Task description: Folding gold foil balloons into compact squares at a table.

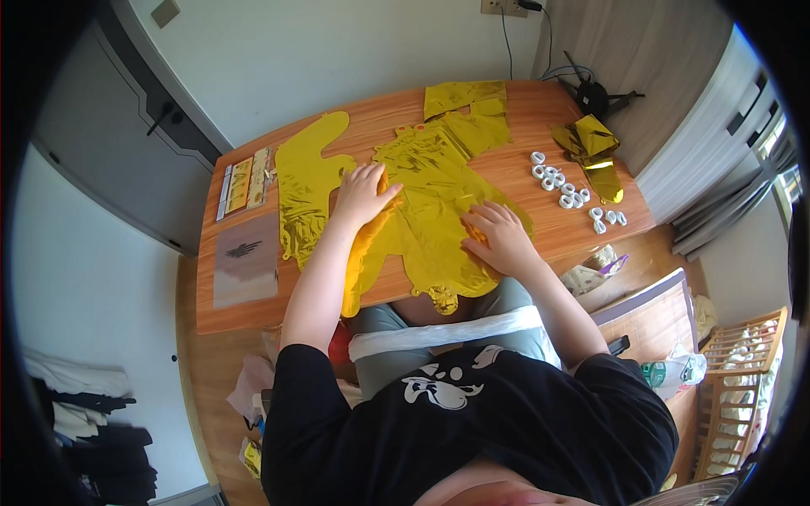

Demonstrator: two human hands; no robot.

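A large, flat gold foil balloon point(430, 202) lies uninflated on the wooden table in front of me, its lower end reaching the near edge. My left hand point(363, 196) rests palm down on the foil left of the middle, fingers extended. My right hand point(499, 236) lies on its right part, fingers spread, thumb apart. Neither hand visibly grips anything. Orange colour shows on the foil beside both hands; I cannot tell whether it is a reflection. To the left is a number-shaped or letter-shaped gold foil piece point(308, 160), partly hidden by my left arm.
More gold foil point(464, 101) lies at the table's back, and a folded piece point(603, 173) at its right. White ribbon rolls point(567, 192) sit near that. Leftward are a printed card point(245, 184) and a clear plastic sleeve point(246, 261). A black stand point(592, 97) occupies the back right corner.
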